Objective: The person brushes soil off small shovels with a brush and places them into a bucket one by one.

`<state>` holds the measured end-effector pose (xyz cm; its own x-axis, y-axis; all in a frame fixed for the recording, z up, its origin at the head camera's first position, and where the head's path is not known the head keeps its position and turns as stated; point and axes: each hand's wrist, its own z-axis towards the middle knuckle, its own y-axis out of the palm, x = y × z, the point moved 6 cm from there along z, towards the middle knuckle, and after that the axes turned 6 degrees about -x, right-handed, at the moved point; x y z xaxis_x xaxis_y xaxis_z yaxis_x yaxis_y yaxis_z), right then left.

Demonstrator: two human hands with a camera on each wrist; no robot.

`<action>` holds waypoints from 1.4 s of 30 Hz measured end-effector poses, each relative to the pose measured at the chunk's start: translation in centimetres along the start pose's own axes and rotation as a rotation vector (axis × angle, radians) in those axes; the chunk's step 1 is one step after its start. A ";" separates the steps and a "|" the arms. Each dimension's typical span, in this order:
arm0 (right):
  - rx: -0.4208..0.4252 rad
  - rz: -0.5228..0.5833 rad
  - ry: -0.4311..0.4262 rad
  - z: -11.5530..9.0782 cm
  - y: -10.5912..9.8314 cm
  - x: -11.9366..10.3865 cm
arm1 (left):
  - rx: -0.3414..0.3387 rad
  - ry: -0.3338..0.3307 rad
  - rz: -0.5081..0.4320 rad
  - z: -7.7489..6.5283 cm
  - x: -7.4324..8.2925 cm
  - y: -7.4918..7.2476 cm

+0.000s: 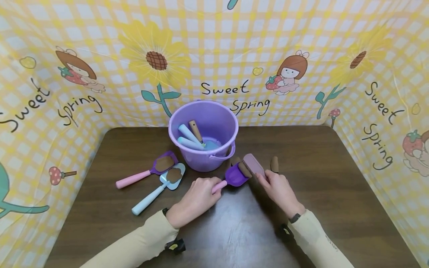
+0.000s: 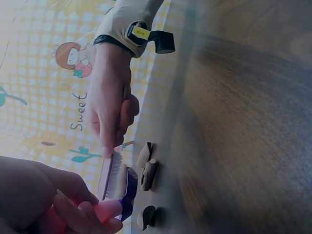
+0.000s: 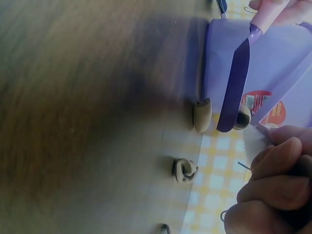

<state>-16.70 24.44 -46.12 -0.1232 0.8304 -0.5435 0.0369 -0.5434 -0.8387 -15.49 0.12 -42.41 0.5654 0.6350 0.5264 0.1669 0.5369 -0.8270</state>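
Left hand [image 1: 201,193] gripped the shovel [image 1: 235,177] by its pink handle [image 1: 219,187]; right hand [image 1: 279,189] held the brush [image 1: 253,163]. Shovel was at 5 o'clock from the bucket [image 1: 197,160], brown lump [image 1: 245,170] on its 2 o'clock side. Shovel likely light, stiff; lump probably soft, best left ungripped

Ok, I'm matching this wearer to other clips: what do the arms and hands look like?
Both arms wear pale cream long sleeves. Each wrist has a black strap and black device; the right one bears a yellow label. Left hand and right hand are bare.
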 end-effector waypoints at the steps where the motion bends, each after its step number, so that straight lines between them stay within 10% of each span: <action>1: 0.009 -0.002 0.005 0.0 -0.1 0.1 | 0.001 -0.001 -0.002 0.0 0.0 0.0; 9: 0.073 0.019 -0.023 -0.3 -0.2 -0.3 | -0.008 -0.010 -0.017 -0.1 -0.1 0.3; 17: -0.235 0.102 -0.174 -0.8 2.9 -1.9 | -0.023 -0.032 -0.034 0.0 -0.2 0.6; 26: -0.091 0.005 -0.004 -0.5 1.6 -0.2 | -0.029 -0.049 -0.033 -0.2 -0.3 0.8; 35: -0.199 0.064 -0.153 -0.8 2.5 -1.7 | -0.026 -0.035 -0.031 -0.2 0.0 0.7; 42: -0.107 -0.018 0.010 -0.3 1.2 0.1 | -0.034 -0.045 -0.042 -0.3 -0.2 0.8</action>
<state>-16.39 23.87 -47.18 -0.1153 0.8414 -0.5281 0.1409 -0.5124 -0.8471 -15.23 0.23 -43.27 0.5208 0.6369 0.5684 0.2179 0.5446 -0.8099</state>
